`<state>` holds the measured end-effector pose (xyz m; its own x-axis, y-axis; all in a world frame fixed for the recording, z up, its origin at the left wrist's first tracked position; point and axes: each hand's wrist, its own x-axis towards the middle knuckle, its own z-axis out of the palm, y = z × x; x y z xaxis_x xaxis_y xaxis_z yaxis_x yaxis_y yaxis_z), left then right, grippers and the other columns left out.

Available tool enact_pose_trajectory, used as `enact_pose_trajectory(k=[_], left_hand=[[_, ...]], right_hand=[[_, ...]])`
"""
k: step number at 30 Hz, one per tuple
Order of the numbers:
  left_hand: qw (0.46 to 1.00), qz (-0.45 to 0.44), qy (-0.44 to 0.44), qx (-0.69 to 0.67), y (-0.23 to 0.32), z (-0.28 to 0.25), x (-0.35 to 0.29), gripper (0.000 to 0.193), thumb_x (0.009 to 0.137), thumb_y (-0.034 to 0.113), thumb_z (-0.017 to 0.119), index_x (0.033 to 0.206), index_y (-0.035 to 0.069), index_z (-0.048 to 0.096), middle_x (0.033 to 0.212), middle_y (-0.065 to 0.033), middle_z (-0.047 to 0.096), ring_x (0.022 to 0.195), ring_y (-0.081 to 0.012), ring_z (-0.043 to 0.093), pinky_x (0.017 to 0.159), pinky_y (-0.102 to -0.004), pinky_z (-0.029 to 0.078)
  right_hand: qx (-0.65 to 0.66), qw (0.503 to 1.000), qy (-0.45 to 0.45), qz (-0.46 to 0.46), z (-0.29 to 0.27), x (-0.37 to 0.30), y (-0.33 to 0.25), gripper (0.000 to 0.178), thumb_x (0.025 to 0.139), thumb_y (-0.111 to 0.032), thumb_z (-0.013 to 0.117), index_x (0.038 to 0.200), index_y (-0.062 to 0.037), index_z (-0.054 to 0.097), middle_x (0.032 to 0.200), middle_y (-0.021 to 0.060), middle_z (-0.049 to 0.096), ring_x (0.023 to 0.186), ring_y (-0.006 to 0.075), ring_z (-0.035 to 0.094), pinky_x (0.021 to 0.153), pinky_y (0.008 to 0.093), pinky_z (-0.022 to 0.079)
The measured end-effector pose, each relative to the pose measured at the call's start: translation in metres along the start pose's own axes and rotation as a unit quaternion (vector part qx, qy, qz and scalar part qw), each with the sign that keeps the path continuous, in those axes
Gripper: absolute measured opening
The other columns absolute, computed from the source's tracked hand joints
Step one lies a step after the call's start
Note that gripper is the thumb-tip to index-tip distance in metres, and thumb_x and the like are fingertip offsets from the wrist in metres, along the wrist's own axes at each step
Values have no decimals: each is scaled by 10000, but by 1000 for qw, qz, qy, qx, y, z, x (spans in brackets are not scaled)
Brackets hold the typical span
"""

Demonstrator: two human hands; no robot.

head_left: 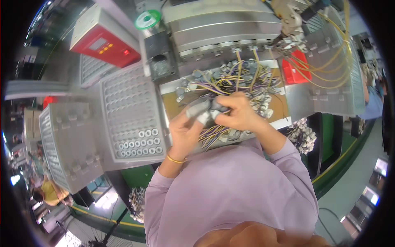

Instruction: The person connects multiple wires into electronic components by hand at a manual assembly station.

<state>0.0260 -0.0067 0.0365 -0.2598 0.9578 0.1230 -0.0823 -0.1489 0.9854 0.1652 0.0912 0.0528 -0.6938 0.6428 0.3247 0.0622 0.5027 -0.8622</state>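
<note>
My left hand (190, 123), with pale coverings on its fingertips and a yellow bangle (177, 159) at the wrist, meets my right hand (239, 112) over the middle of the workbench. Thumb and fingers of both are pinched together around a small dark grey piece, blurred and mostly hidden, so its kind does not show. Beneath and beyond them spreads a heap of wire leads (222, 80) in yellow, purple and black, with white connectors and round grey parts. The heap lies on a brown board (281, 105) with white edges.
Left of the board lies a grey tray of round pockets (131, 103), its near rows holding white ring-shaped parts. Behind stand a red-fronted control box (109, 47), a solder wire spool (148, 19) and a metal fixture (224, 31). A red bin (295, 68) sits at right, near yellow tubes.
</note>
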Motion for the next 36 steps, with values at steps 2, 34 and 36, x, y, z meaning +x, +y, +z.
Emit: enact_pose_trajectory(k=[2,34,36], left_hand=[[999,-21,-1,-25,2,6,2,258,786,-37,536,1043,-57,555,1026,-102,580,939,-173,543,827,-276,427],[986,-138,-11,-89,-10,46,28,219,793,-6,554,1010,-22,584,864,-41,605,711,-82,547,591,-201,448],[980,-161,-17,-112,-8,45,31,217,800,7,547,1012,-21,580,865,-48,610,708,-96,555,585,-209,450]], right_hand=[[49,993,-43,103,-1,-6,3,73,650,-62,590,704,-21,561,526,66,485,459,86,457,422,268,366],[-517,816,249,64,-243,-21,180,327,659,-6,518,983,-16,474,869,175,532,773,365,531,652,454,423],[-467,842,252,98,-240,-22,162,281,704,-36,522,983,-18,493,869,202,542,770,382,532,652,424,433]])
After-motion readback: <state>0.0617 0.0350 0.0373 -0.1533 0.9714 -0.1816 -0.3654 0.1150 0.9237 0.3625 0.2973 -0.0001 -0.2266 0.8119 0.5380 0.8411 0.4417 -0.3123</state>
